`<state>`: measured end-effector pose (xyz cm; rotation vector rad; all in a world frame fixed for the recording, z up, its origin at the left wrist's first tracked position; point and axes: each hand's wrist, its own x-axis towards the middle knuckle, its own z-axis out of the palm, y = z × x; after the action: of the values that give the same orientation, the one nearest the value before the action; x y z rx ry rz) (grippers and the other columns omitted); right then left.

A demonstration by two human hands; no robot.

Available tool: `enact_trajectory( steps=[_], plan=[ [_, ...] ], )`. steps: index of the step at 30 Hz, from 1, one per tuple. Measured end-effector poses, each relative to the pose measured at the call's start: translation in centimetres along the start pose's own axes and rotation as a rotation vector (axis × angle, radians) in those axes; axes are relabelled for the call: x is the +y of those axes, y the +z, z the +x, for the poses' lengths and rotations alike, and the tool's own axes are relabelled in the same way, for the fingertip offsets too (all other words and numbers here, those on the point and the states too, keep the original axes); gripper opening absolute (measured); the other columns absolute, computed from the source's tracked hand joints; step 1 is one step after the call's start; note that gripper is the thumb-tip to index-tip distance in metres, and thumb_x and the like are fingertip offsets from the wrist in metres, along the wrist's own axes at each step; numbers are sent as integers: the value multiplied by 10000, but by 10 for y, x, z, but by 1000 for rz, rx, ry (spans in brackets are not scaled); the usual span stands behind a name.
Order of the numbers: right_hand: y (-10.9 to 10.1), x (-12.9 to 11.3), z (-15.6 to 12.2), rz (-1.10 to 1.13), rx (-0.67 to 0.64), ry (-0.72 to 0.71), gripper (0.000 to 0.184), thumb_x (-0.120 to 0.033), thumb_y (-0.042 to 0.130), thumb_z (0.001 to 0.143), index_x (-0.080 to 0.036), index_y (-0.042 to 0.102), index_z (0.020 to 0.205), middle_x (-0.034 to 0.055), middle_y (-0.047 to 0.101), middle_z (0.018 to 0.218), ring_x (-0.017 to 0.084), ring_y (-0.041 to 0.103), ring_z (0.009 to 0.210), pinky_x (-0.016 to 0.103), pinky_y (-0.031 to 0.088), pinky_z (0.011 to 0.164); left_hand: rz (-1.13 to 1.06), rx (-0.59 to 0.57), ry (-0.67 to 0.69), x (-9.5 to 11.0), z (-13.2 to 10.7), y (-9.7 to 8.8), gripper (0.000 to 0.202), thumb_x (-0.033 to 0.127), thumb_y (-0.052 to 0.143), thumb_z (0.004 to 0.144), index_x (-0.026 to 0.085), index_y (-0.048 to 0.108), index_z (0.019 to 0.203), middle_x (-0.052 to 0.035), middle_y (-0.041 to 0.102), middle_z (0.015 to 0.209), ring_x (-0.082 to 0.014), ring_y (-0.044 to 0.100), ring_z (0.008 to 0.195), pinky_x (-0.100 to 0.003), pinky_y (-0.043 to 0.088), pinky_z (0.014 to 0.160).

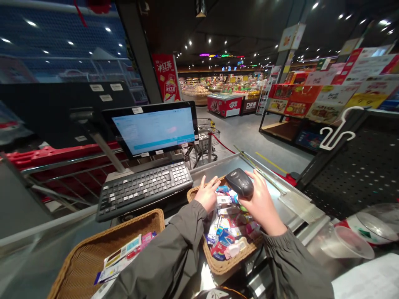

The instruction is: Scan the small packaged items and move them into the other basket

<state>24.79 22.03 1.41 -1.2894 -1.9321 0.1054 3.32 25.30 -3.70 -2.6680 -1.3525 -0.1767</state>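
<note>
My right hand is wrapped around a black handheld barcode scanner, held above the far right part of a wicker basket. My left hand reaches to the basket's far left side, its fingers spread near the rim. Just right of those fingers lies a small white packet with a barcode; whether they touch it I cannot tell. The basket is full of small colourful packaged goods, among them a pale pink item near the front.
A second wicker basket with several flat packages is at lower left. Behind it are a keyboard and a lit monitor. Clear plastic tubs stand at right, and a white hanger hangs on the dark rack.
</note>
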Motion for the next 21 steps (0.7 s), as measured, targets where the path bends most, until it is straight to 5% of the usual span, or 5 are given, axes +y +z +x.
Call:
enact_trajectory(
  steps=[13, 21],
  plan=[
    [7, -63, 5, 61, 4, -181, 370, -232, 594, 736, -156, 593, 1098, 201, 498, 1375, 409, 277, 1436, 667, 274, 1120, 183, 272, -145, -39, -86, -90, 203, 155, 540, 816, 178, 700, 693, -91, 426, 1522, -335, 291, 1456, -654, -93, 1173],
    [4, -119, 14, 117, 33, -307, 500, -279, 627, 762, -178, 555, 1246, 166, 465, 1424, 394, 235, 1457, 640, 243, 1158, 340, 464, -248, -67, -137, -154, 150, 198, 599, 793, 178, 647, 652, -96, 434, 1515, -349, 337, 1433, -634, -120, 1174]
  ],
)
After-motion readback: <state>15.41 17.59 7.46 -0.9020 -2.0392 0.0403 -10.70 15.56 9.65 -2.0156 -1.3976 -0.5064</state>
